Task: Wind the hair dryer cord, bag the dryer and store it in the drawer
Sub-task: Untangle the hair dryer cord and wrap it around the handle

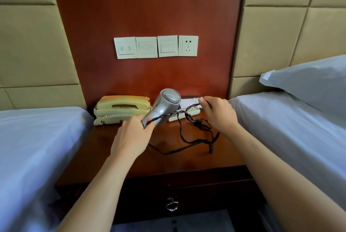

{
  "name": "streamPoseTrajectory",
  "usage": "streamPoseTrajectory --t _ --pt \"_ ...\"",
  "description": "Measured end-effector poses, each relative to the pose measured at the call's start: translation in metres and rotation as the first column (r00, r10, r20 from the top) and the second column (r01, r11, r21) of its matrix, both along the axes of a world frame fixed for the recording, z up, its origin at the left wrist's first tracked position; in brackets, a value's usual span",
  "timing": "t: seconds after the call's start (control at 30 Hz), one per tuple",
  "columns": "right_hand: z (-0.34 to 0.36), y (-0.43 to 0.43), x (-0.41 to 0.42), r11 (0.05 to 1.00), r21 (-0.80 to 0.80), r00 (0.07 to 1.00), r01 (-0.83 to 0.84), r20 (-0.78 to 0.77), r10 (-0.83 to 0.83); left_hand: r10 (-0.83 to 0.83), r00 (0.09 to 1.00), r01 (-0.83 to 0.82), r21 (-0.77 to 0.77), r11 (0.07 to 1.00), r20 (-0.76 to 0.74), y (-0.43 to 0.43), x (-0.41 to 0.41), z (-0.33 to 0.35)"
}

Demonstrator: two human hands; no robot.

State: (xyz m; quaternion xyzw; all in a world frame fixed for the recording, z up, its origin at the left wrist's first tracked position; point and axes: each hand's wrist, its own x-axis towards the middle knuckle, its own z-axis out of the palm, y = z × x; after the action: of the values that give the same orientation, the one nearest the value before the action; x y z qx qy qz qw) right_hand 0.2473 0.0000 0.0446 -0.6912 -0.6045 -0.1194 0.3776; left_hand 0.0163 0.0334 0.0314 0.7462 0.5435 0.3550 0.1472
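Evidently light, the hair dryer [164, 104] is gripped by its handle in the left hand [133, 136]; its limp cord [201, 124] is pinched by the right hand [220, 114].

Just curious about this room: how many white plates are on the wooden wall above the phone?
4, side by side in one row: left switch plate, second switch plate, third switch plate, then the power socket at the right end. None seems hidden.

The left switch plate [125, 48] is showing two round symbols, perhaps service signs; the dryer [165, 107] is bearing a blue mark, too blurred to read.
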Motion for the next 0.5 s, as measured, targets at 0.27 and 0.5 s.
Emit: streamPoseTrajectory --t 0.27,0.5 --pt "-0.026 -0.016 0.084 0.947 -0.098 0.878 0.305 -0.357 -0.319 0.144 0.984 -0.139 -0.059 0.989 0.1 0.027 -0.049 -0.009" --pt "-0.039 -0.012 0.057 0.91 -0.255 0.897 0.326 -0.22 -0.383 0.185 0.963 -0.154 -0.163 0.975 0.194 0.023 -0.052 -0.017"
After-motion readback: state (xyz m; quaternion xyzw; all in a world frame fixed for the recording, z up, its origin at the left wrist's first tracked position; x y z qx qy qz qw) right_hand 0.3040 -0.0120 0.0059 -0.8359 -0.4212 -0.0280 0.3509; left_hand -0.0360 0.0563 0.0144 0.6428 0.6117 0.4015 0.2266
